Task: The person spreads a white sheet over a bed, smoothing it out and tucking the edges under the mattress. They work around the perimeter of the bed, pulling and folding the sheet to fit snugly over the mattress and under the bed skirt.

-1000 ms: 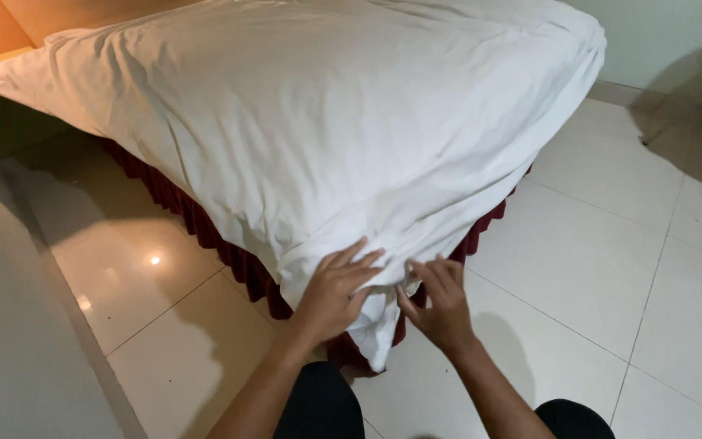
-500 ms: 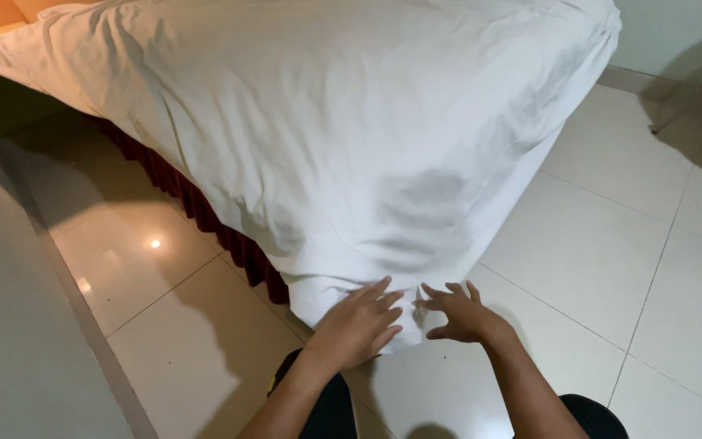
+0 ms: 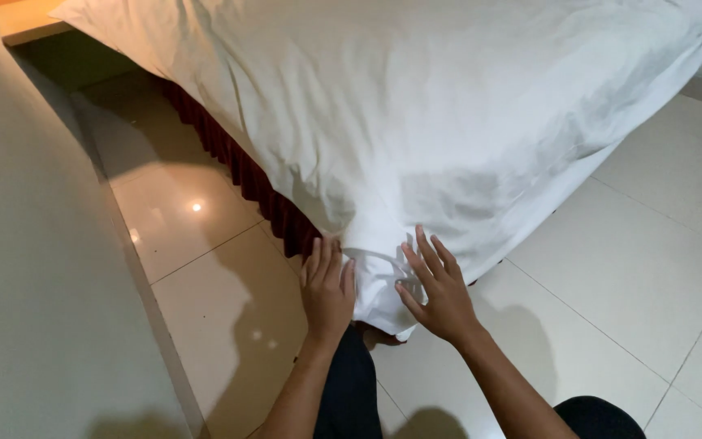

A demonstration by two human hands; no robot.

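Observation:
A white bed sheet (image 3: pixel 448 122) drapes over the corner of a bed and hangs down to the floor. My left hand (image 3: pixel 328 286) lies flat against the left side of the hanging corner, fingers together and pointing up. My right hand (image 3: pixel 439 284) presses on the right side of the same corner with its fingers spread. Between the two hands the sheet bunches into a folded point (image 3: pixel 382 284). Neither hand grips the cloth that I can see.
A dark red bed skirt (image 3: pixel 241 175) shows under the sheet on the left side. The floor is glossy pale tile (image 3: pixel 627 268). A pale wall (image 3: pixel 34 284) runs close along the left. A wooden ledge (image 3: pixel 30 20) sits at the top left.
My hands let go of the pinched sheet corner, dropped lower, and now press flat on either side of it. The view has moved closer to the bed corner.

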